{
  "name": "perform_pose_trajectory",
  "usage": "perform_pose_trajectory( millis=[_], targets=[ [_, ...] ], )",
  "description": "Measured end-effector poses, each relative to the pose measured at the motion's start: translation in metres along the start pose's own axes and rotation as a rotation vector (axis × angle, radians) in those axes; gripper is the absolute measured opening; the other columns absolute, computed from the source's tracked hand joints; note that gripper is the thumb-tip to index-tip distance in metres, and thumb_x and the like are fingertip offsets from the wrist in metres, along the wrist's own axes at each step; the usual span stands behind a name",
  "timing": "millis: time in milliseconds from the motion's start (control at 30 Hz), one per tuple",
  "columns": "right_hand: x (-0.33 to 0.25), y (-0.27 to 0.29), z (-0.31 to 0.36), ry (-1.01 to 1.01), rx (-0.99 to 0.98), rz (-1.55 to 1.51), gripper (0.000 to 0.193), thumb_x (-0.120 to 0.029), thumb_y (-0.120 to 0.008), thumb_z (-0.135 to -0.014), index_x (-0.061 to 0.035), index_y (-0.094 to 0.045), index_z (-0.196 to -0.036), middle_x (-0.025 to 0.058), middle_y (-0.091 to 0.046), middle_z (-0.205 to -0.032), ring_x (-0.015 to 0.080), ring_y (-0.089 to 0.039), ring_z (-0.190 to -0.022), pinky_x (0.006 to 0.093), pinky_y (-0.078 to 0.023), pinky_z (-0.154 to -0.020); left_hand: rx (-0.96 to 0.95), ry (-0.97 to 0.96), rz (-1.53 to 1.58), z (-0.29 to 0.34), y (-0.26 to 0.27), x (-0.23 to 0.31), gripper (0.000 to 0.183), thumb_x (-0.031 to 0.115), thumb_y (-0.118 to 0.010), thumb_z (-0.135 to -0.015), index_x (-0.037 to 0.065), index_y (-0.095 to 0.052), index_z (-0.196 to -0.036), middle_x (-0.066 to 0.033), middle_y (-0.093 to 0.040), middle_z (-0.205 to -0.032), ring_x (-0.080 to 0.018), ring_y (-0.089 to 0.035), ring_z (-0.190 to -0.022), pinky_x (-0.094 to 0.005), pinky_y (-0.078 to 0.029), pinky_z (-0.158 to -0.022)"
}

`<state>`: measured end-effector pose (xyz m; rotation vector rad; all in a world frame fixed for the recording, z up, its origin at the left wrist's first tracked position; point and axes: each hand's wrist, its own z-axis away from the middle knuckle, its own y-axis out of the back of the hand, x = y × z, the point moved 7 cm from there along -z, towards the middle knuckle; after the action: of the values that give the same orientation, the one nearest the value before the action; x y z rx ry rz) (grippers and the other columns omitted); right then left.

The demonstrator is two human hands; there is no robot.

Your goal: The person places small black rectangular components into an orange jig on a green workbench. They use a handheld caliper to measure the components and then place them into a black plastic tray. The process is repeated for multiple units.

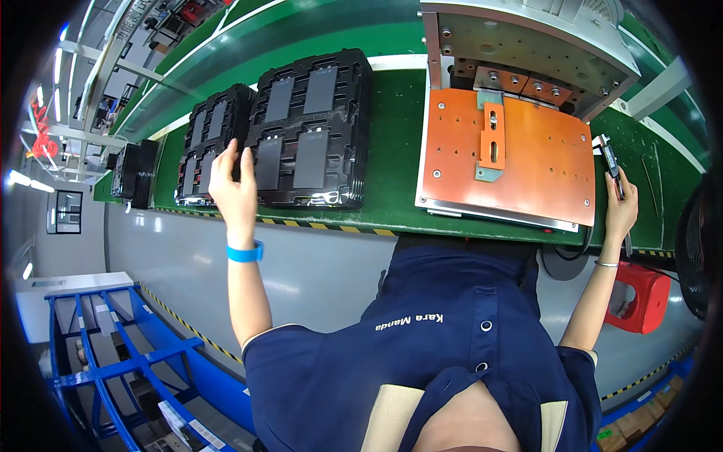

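Note:
My left hand (235,187) hovers at the front of two black plastic tray stacks, thumb and fingers apart, with nothing visible between them. The nearer stack (348,143) carries several flat dark-grey rectangular pieces (310,160) in its pockets. A second tray stack (239,113) beside it, further left, bears similar pieces, partly covered by my fingers. Over at the right, my right hand (622,205) grips a caliper (611,160) with silver jaws and a dark body, just beside the press. The orange base plate (527,166) of this press has a slotted orange clamp block (493,135) on it.
The metal press head (527,45) overhangs the plate's far side. Another black tray stack (135,173) stands at the green bench's (395,151) far left end. Below are a blue rack (124,358) and a red stool (640,297); a black fan (693,241) is at the right.

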<state>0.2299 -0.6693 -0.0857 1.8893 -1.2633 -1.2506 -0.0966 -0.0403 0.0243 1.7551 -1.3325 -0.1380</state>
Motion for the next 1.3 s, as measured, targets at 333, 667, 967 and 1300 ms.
perform_pose_trajectory(
  millis=[333,667,967,1300],
  targets=[
    [0.0,-0.002,0.002,0.008,0.019,-0.028,0.036,-0.037,-0.07,-0.088,-0.0202,-0.069,-0.12,0.0037,-0.061,-0.088,0.0178,-0.06,-0.073,0.0329,-0.047,-0.068,-0.44,0.635,0.349,-0.001,-0.025,-0.104,0.061,0.033,-0.082,-0.079,-0.006,-0.058,-0.119,-0.0107,-0.065,-0.106,-0.0158,-0.061,-0.098,-0.0272,-0.047,-0.089],
    [0.008,-0.007,-0.001,0.004,-0.003,0.023,0.037,-0.038,-0.069,-0.089,-0.0217,-0.069,-0.122,0.0025,-0.059,-0.087,0.0169,-0.056,-0.07,0.0331,-0.044,-0.064,-0.556,0.656,0.985,-0.031,-0.014,-0.08,0.048,0.01,-0.067,-0.091,-0.001,-0.048,-0.133,-0.0072,-0.064,-0.113,-0.013,-0.066,-0.094,-0.0252,-0.056,-0.081],
    [0.002,-0.006,0.0,-0.02,-0.02,-0.005,0.035,-0.035,-0.069,-0.09,-0.02,-0.069,-0.121,0.0031,-0.059,-0.087,0.0157,-0.06,-0.073,0.0309,-0.046,-0.066,-0.245,0.739,0.883,-0.067,0.077,-0.248,0.052,0.011,-0.063,-0.094,0.001,-0.045,-0.141,-0.0074,-0.059,-0.131,-0.0161,-0.058,-0.116,-0.0312,-0.047,-0.1],
    [0.005,-0.003,0.002,-0.019,-0.001,0.026,0.035,-0.034,-0.068,-0.09,-0.0221,-0.068,-0.123,0.0021,-0.059,-0.088,0.014,-0.06,-0.074,0.0294,-0.046,-0.066,-0.253,0.777,0.536,-0.077,0.085,-0.383,0.039,0.021,-0.072,-0.088,0.001,-0.065,-0.121,-0.0065,-0.068,-0.116,-0.0139,-0.064,-0.101,-0.0283,-0.05,-0.087]
  ],
)
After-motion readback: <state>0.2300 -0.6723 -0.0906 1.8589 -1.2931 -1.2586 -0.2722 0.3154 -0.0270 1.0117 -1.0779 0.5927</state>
